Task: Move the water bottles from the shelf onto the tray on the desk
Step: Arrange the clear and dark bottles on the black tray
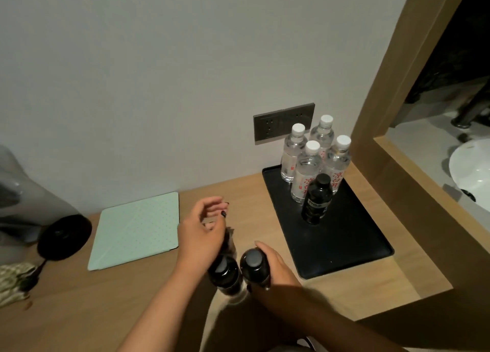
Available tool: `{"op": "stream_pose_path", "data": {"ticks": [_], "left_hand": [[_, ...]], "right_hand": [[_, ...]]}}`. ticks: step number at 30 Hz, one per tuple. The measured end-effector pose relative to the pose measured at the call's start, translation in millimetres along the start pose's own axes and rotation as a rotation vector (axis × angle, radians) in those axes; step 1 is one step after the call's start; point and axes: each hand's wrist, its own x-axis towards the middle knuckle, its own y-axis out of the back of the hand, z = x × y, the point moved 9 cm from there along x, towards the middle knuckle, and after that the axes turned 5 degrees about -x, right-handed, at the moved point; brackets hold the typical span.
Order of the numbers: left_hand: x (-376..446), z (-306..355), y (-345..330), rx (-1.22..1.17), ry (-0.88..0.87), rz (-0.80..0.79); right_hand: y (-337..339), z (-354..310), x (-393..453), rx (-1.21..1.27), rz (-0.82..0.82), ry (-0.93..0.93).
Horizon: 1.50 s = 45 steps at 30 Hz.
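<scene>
Two dark bottles are held low over the desk's [138,306] front edge, just left of the tray's [344,245] near-left corner. Right hand [275,266] is clamped round the right dark bottle [254,266], cap up, fingers wrapped from the side so it can be set down upright. Left hand [204,235] hangs over the left dark bottle [225,274] with thumb and fingers apart; whether the palm or wrist touches the bottle I cannot tell, since that bottle is blurred.

Four clear bottles [307,171] stand packed at the tray's back-left corner against the wall, one black bottle [316,200] just in front of them. That packing leaves the tray's front half bare, probably room for the two in hand. No shelf in view.

Mint pad [138,229] lies flat toward the desk's back, well left of the tray. Black round base [65,237] sits at the left edge.
</scene>
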Motion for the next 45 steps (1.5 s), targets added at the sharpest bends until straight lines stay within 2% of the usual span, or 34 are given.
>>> {"op": "stream_pose_path", "data": {"ticks": [2,6,9,12,16,19,25,29,34,37,40,45], "left_hand": [[12.2,-13.2,15.3,0.066,0.043,-0.024],[20.0,-53.3,11.5,0.219,0.200,-0.267],[20.3,-71.3,0.6,0.274,0.244,-0.398],[21.7,-83.8,-9.2,0.339,0.265,-0.482],[22.8,-97.0,-15.7,0.352,0.302,-0.543],[26.5,-101.9,-9.9,0.347,0.312,-0.478],[34.0,-102.6,17.4,0.305,0.406,-0.208],[43.3,-63.7,15.9,0.267,0.329,-0.106],[36.8,-15.6,-18.0,0.179,0.272,-0.090],[22.6,-2.4,-51.9,0.152,0.267,-0.116],[8.0,-5.1,-82.8,0.119,0.320,-0.128],[-15.3,-13.4,-114.6,0.110,0.380,-0.099]], "right_hand": [[0.1,-0.7,3.0,0.017,0.028,-0.012],[12.7,5.7,5.7,0.120,0.126,-0.112],[28.4,11.7,2.8,0.172,0.236,-0.153],[46.5,17.9,-4.8,0.257,0.320,-0.184],[65.7,22.2,-17.9,0.434,0.354,-0.196],[81.8,29.5,-28.6,0.537,0.406,-0.209],[123.2,64.7,-39.8,0.672,0.497,-0.304],[171.6,79.2,-40.2,0.623,0.577,-0.333],[226.3,99.1,-24.5,0.461,0.647,-0.369],[245.2,101.6,-4.7,0.418,0.615,-0.355],[252.9,100.7,19.9,0.361,0.515,-0.343],[253.8,88.8,54.5,0.239,0.392,-0.242]]}}
